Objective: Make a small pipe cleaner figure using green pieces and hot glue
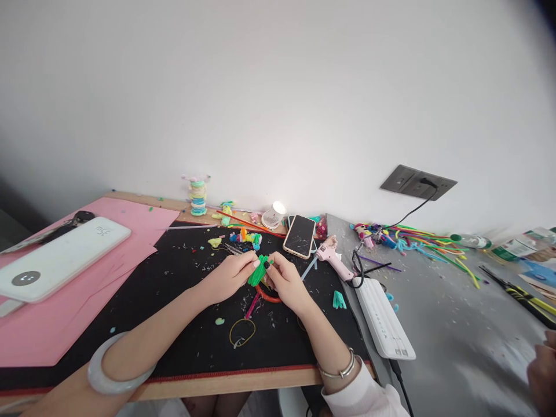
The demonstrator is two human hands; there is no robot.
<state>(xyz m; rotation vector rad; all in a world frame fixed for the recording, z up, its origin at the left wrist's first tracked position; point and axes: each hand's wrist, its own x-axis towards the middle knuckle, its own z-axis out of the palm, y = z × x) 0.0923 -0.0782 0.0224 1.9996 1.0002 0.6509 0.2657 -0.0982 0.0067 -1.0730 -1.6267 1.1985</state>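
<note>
Between my two hands is a bundle of green pipe cleaner (pixel 258 272), folded into side-by-side strands. My left hand (pixel 238 272) pinches its left side with thumb and fingers. On the other side, my right hand (pixel 283 279) grips the bundle's upper right edge. Just below lie an orange-red ring (pixel 268 298), partly hidden by my right hand, a magenta strip (pixel 252 306) and a thin yellowish loop (pixel 242 333). Scissors (pixel 232 249) show their metal part behind my left hand. A small teal folded pipe cleaner piece (pixel 339 300) rests to the right of my right hand.
A pink glue gun (pixel 334 258), a phone (pixel 299 236) and a paper cup (pixel 274 214) stand behind my hands. White power banks (pixel 384 318) lie right and left. Pipe cleaners (pixel 434 243) and pliers (pixel 521 295) are at right. Another person's hand (pixel 542 370) shows at the right edge.
</note>
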